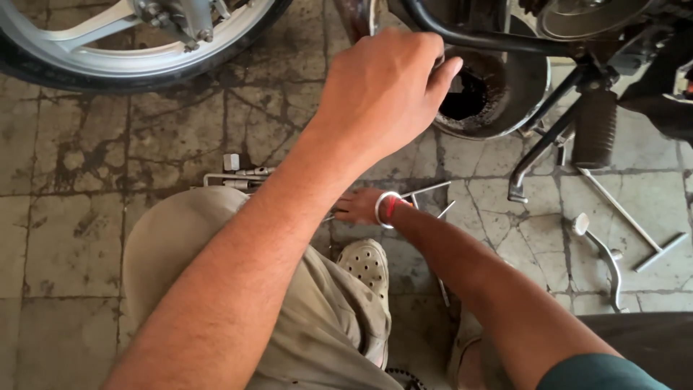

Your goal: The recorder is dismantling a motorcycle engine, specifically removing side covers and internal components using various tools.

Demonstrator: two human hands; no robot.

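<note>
Left hand [382, 90] fingers are curling shut around a black frame tube [462, 32] beside the dark engine opening [465, 94]. Right hand [359, 206] is reaching low to the metal tools [238, 177] lying on the tiled floor [72, 217]; its fingers are hidden, grip impossible to tell

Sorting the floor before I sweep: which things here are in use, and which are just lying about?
In use:
left hand on the black frame tube
right hand on the metal tools on the floor

Lying about:
T-handle wrench
bent lever
wheel
</note>
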